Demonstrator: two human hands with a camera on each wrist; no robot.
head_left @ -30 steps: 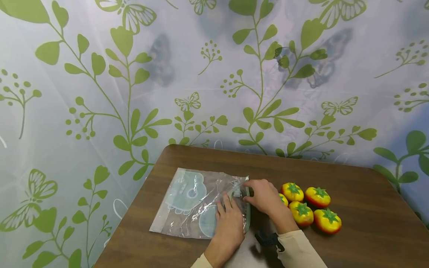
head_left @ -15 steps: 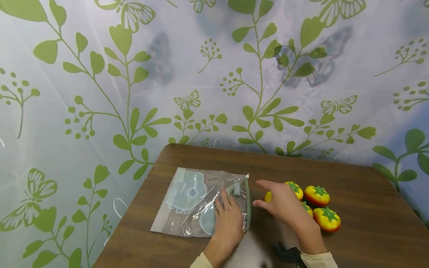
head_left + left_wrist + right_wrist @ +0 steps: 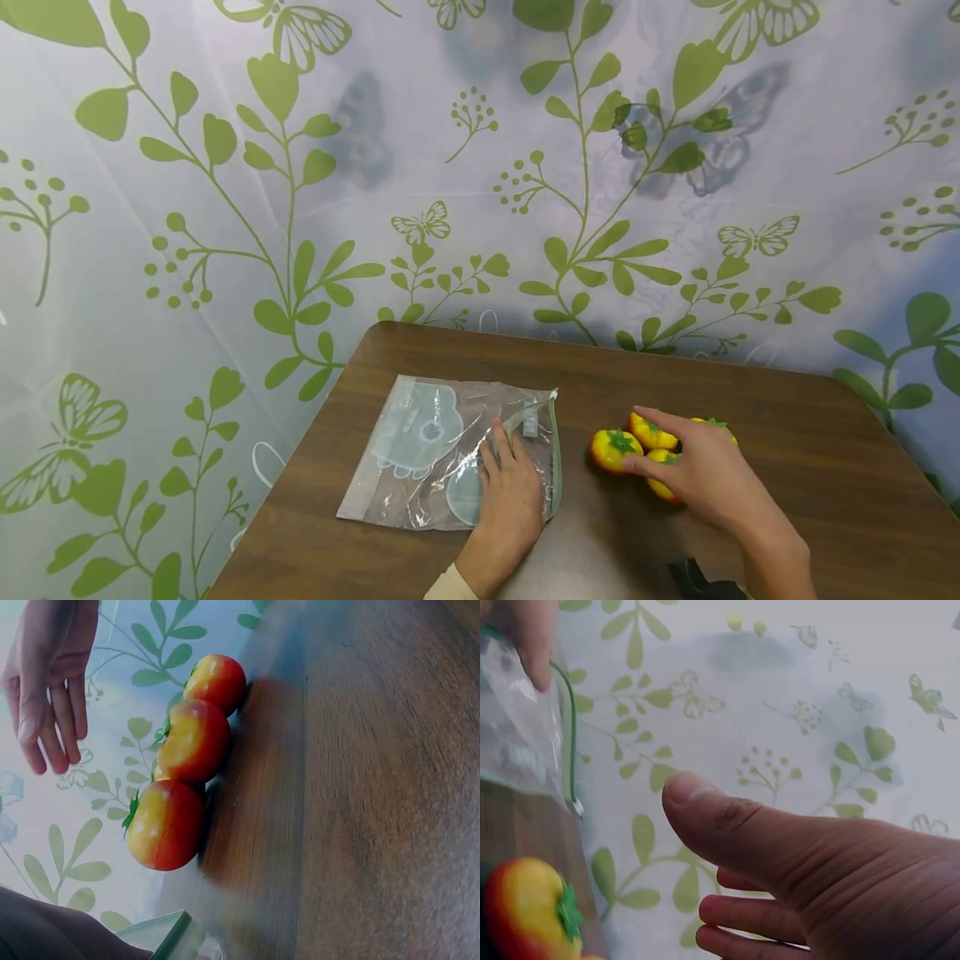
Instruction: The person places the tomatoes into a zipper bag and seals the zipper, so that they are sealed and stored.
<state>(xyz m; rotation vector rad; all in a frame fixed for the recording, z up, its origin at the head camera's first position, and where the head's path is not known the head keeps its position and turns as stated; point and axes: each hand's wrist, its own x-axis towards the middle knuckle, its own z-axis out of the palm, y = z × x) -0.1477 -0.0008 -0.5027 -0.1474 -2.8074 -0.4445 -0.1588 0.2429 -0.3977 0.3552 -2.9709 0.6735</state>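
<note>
A clear zip bag (image 3: 386,496) with a green zip edge and pale blue print lies flat, its mouth facing right and parted. My left hand (image 3: 513,500) rests on the bag with straight fingers, their tips right at the green strip. Over the cluster of yellow-and-red tomatoes, my right hand (image 3: 708,467) hovers with thumb and fingers apart and nothing between them. The leftmost tomato (image 3: 615,452) sits just beyond its thumb; others are partly hidden beneath the hand. The left wrist view shows a row of tomatoes (image 3: 165,825) beside the right hand (image 3: 56,690).
The brown wooden table (image 3: 465,350) has rounded far corners. Right behind it hangs a pale cloth (image 3: 465,183) printed with green leaves and butterflies. A black wrist mount (image 3: 701,579) shows under the right forearm.
My right hand has let go of the bag's zip edge and moved right, over the tomatoes. The bag's mouth stands parted. My left hand has stayed on the bag.
</note>
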